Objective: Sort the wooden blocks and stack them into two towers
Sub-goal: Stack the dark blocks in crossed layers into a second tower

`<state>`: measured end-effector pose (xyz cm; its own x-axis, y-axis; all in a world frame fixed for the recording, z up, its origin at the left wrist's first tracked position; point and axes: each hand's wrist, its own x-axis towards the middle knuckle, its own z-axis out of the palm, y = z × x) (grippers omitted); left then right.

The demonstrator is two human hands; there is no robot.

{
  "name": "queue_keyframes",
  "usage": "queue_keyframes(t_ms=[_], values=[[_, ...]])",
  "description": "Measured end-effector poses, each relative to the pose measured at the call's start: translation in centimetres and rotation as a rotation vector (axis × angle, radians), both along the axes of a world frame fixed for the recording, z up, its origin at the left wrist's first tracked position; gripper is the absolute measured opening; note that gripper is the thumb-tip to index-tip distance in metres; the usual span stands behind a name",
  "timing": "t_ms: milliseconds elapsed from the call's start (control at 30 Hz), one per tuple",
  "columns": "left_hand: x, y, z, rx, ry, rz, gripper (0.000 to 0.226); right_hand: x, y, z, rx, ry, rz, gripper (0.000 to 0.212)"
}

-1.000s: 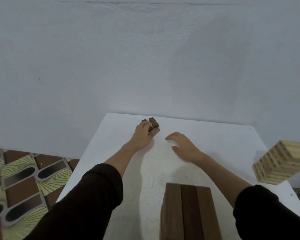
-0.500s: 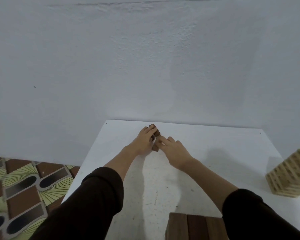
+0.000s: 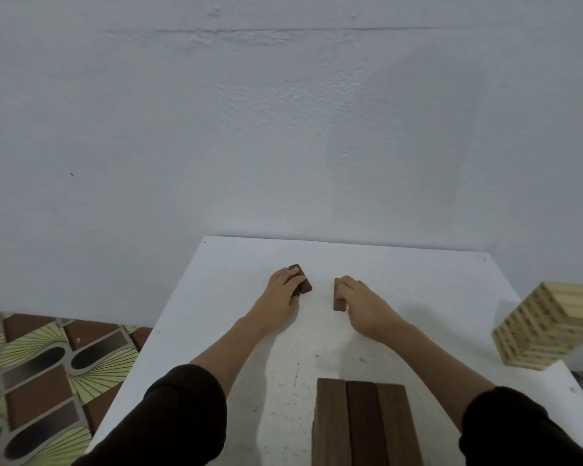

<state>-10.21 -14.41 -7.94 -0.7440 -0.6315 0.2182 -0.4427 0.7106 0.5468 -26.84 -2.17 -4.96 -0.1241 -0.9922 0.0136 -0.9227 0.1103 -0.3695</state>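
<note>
On table [image 3: 216, 297], curled fingers [image 3: 285, 279] round dark blocks [image 3: 305, 285].

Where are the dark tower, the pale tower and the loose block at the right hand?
dark tower [image 3: 362, 422]: head view, top of its middle block.
pale tower [image 3: 546, 334]: head view, its striped side face.
loose dark block [image 3: 338, 303]: head view, its bare near end.

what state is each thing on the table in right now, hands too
left hand, grips the left dark blocks
left dark blocks, lying together on the table, partly under fingers
right hand, grips the right dark block
right dark block, lying on the table, apart from the left ones
dark tower, standing at the near edge, three blocks across its top
light tower, standing at the right edge, many layers
</note>
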Motion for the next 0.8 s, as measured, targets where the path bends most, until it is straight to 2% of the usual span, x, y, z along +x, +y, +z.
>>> queue_keyframes(t_ms=[167, 333, 367, 400, 467, 533, 667, 800], values=[[-0.1, 3.4, -0.5, 0.087, 0.045, -0.025, 0.038, 0.0, 0.4, -0.3, -0.075, -0.161, -0.164, 0.031], [-0.7, 5.8, 0.3, 0.236, 0.088, -0.048, 0.046, 2.0, 0.8, -0.5, -0.149, -0.419, -0.253, 0.019], [-0.9, 5.9, 0.5, 0.268, 0.121, -0.029, 0.047, 2.5, 0.9, -0.3, -0.128, -0.446, -0.267, 0.023], [-0.9, 5.9, 0.6, 0.294, 0.162, 0.003, 0.047, 2.8, 0.8, -0.3, -0.099, -0.428, -0.29, 0.036], [-0.8, 5.7, 0.9, 0.334, 0.23, 0.112, 0.046, 3.2, 0.7, -0.7, -0.032, -0.28, -0.347, 0.071], [-0.4, 5.3, 1.1, 0.341, 0.231, 0.157, 0.046, 3.7, 0.6, -1.1, -0.009, -0.116, -0.363, 0.092], [0.6, 4.0, 1.1, 0.301, 0.133, 0.122, 0.056, 4.4, -0.1, -1.3, 0.007, -0.041, -0.385, 0.102], [1.3, 3.1, 1.3, 0.402, 0.057, 0.105, 0.068, 4.0, -0.4, -0.9, 0.013, -0.17, -0.35, 0.095]])
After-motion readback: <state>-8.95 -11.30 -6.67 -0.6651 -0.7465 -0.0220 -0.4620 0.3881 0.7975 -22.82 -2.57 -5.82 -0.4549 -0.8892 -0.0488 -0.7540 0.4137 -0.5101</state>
